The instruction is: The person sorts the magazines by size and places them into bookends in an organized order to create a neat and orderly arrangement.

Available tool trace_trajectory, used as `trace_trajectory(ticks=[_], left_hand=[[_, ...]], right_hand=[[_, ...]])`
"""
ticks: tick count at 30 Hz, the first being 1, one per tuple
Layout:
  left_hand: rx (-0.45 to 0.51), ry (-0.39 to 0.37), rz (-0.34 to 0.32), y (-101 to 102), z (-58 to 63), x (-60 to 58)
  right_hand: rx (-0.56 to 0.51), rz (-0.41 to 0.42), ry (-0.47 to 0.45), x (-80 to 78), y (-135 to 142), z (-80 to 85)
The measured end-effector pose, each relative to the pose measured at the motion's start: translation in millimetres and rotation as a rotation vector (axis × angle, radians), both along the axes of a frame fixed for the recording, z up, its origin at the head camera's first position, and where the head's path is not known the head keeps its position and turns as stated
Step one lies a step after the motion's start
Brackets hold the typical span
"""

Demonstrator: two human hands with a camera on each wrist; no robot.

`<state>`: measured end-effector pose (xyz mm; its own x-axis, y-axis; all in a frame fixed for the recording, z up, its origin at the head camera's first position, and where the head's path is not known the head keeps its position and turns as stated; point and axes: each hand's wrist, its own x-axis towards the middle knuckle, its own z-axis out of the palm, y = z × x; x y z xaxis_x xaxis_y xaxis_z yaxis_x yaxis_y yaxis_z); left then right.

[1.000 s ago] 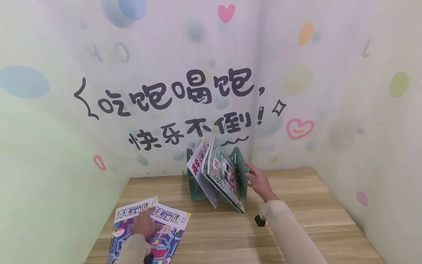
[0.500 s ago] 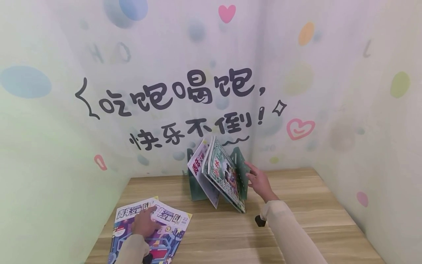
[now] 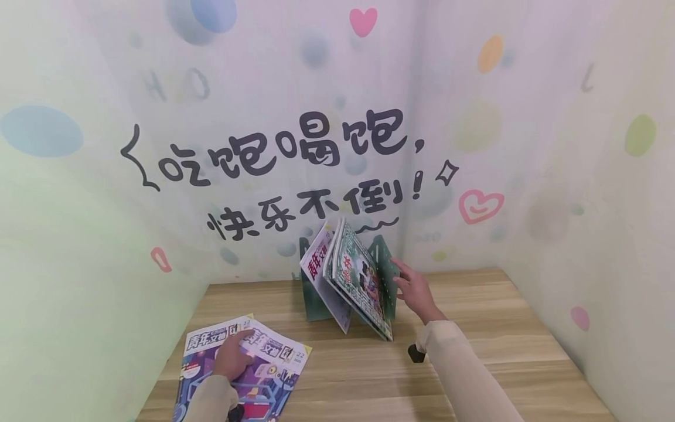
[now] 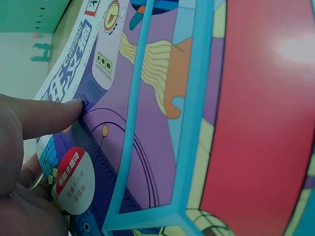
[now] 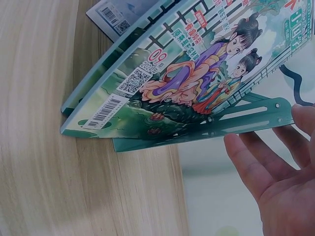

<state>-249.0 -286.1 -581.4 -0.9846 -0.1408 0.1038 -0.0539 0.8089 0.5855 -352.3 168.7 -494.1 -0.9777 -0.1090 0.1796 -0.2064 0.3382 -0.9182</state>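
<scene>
Two matching purple magazines overlap on the table at the front left in the head view. My left hand pinches the left edge of the upper magazine, the thumb on its cover and the other fingers going behind the edge in the left wrist view. The lower magazine lies partly covered. My right hand touches the outer face of a green perforated bookend's right panel with fairly straight fingers. Inside the bookend, green-covered magazines and a white magazine stand leaning to the left.
The wood-grain table meets printed walls at the back and sides. The bookend stands near its rear edge. A black object shows by the right sleeve, and another dark one by the left.
The upper magazine has shifted slightly right, away from the lower one, and my left hand has changed its hold at its edge. My right hand and the bookend have stayed put.
</scene>
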Motion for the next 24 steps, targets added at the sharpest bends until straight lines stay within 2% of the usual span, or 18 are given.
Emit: trace_trajectory(ticks=[6,13,17,24], left_hand=[[0.018,0.007,-0.029,2,4.6,1.2],[0.031,-0.047,-0.034,2,10.3,-2.2],[0.036,-0.051,-0.055,3,12.5,-5.4],[0.095,-0.057,-0.052,9,17.2,-7.9]], right_hand=[[0.008,-0.001,0.004,-0.1,0,0.2],[0.013,-0.009,0.001,-0.3,0,0.1],[0.016,-0.011,-0.001,-0.8,0,-0.5],[0.013,-0.014,-0.002,-1.8,0,-1.6]])
